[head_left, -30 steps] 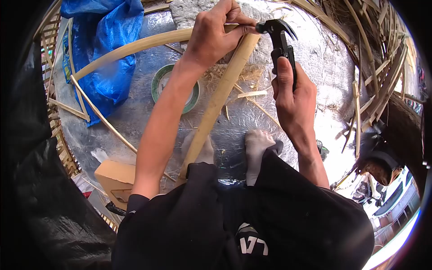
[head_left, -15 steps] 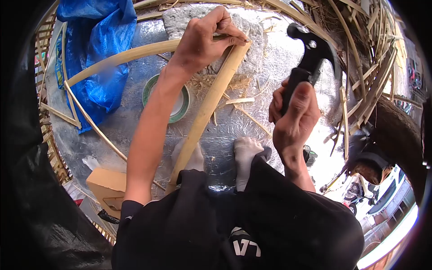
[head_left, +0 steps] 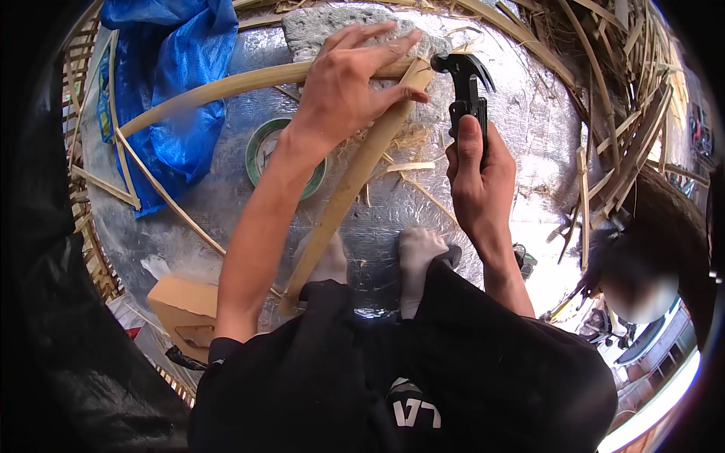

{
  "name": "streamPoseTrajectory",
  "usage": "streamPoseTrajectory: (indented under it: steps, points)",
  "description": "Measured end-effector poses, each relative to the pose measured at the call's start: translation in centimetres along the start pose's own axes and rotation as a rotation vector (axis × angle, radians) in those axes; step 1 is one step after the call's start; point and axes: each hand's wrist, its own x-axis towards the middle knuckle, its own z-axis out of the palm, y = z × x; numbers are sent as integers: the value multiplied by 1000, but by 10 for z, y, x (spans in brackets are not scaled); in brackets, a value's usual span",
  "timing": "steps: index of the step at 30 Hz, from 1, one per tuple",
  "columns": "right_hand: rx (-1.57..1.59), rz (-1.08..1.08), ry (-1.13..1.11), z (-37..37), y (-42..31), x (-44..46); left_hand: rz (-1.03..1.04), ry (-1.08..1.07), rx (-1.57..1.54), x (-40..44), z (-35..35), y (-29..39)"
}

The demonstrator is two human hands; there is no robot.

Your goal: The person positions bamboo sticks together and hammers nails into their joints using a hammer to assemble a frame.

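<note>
My right hand (head_left: 481,174) is wrapped round the handle of a black claw hammer (head_left: 470,87), thumb along the grip. The hammer's striking face is right beside the upper end of a flat bamboo strip (head_left: 347,192), which slants down toward my left foot. A curved bamboo strip (head_left: 219,90) meets it there, over a rough stone slab (head_left: 310,34). My left hand (head_left: 343,94) lies across this corner with fingers stretched and thumb spread over the slanting strip. A thin dark sliver shows at the joint, too small to name surely.
A green-rimmed bowl (head_left: 254,162) stands partly behind my left forearm. Blue tarp (head_left: 174,83) lies at the left, a cardboard box (head_left: 181,302) below it. Split bamboo (head_left: 642,113) is heaped at the right, near a thick log (head_left: 668,200). A person's blurred head (head_left: 638,283) shows at lower right.
The hammer has come down and left to the strips' joint. My left hand has gone from a pinch at the strip's end to spread fingers, drawn slightly back.
</note>
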Motion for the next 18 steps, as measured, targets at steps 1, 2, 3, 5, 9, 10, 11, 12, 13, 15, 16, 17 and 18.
streamPoseTrajectory:
  steps: [1, 2, 3, 5, 9, 10, 11, 12, 13, 15, 16, 17, 18]
  points:
    - [-1, 2, -2, 0, 1, -1, 32, 36, 44, 1, 2, -2]
    - [-6, 5, -11, 0, 2, -1, 65, 73, 88, 2, 4, -4]
    - [-9, 7, -20, 0, 3, -1, 65, 75, 89, 1, 4, -3]
    - [-17, 10, -25, 0, 2, -2, 47, 65, 153, -1, 4, 0]
    - [12, 30, 11, -1, 7, -4, -25, 43, 146, -8, 7, 6]
    - [13, 32, 12, -1, 6, -5, -40, 63, 163, -9, 8, 8]
    - [35, 77, 16, -2, 4, -5, -56, 84, 179, -9, 8, 9]
    - [57, 118, 22, -4, 2, -4, -53, 88, 181, -10, 9, 9]
    - [57, 114, 26, -5, 4, -4, -50, 106, 203, -12, 11, 8]
    - [130, 126, 28, -7, 9, -2, -25, 123, 218, -12, 16, 9]
    - [133, 124, 48, -9, 9, 1, -27, 119, 222, -13, 16, 9]
    - [77, 134, 55, -11, 10, 7, -25, 115, 225, -13, 15, 8]
    - [19, 150, 60, -13, 12, 13, -20, 108, 221, -13, 14, 9]
